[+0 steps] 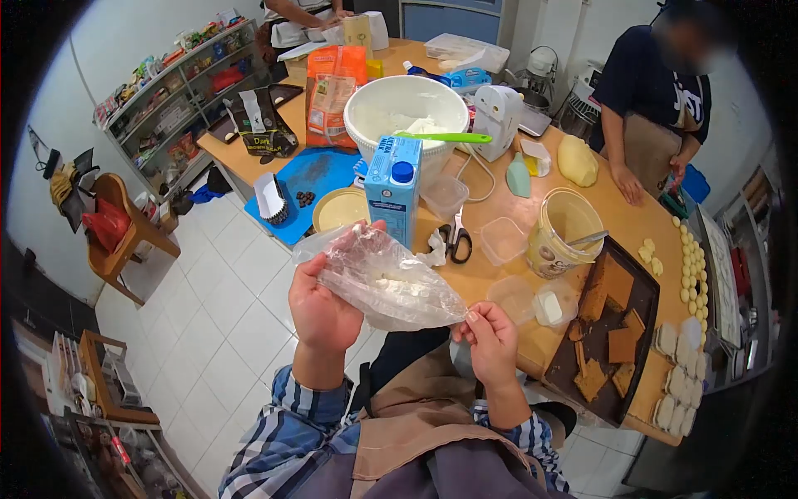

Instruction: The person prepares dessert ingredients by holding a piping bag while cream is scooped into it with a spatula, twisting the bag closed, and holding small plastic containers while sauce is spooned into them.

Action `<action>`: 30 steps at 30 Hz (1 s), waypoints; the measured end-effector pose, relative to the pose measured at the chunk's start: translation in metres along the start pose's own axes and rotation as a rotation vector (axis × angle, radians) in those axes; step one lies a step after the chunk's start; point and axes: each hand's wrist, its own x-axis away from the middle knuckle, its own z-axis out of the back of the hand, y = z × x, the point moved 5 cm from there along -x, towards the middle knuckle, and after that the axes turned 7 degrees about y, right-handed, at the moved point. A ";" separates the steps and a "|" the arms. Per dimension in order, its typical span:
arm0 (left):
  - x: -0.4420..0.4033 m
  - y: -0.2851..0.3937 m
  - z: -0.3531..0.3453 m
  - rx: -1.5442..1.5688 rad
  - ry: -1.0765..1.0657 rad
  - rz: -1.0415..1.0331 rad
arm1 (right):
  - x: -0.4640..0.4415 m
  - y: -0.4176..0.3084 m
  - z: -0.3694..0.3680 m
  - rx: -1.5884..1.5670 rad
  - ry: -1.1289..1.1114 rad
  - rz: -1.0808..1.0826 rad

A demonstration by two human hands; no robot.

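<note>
A clear plastic bag (391,283) with white powder or cream inside is held up in front of the table's near edge. My left hand (324,308) supports its wide end, with some fingers hidden behind the film. My right hand (489,337) pinches the bag's narrow corner. Just beyond the bag stands a blue milk carton (392,195), and black-handled scissors (456,237) lie to its right. A white tub (407,104) behind the carton holds white stuff and a green-handled spatula (453,137).
A dark tray (640,324) with brown cake pieces lies at the right, beside an open bucket (565,233). Dough (577,160) sits farther back. One person (657,91) stands at the back right, another (299,12) at the far left. A chair (125,233) is on the left.
</note>
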 end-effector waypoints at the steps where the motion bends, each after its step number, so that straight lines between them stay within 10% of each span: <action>1: -0.002 0.000 -0.001 -0.010 0.005 -0.001 | 0.000 0.001 0.002 -0.021 0.018 0.013; 30: -0.009 -0.026 -0.004 -0.107 -0.039 0.085 | -0.013 -0.062 -0.006 0.344 0.145 0.467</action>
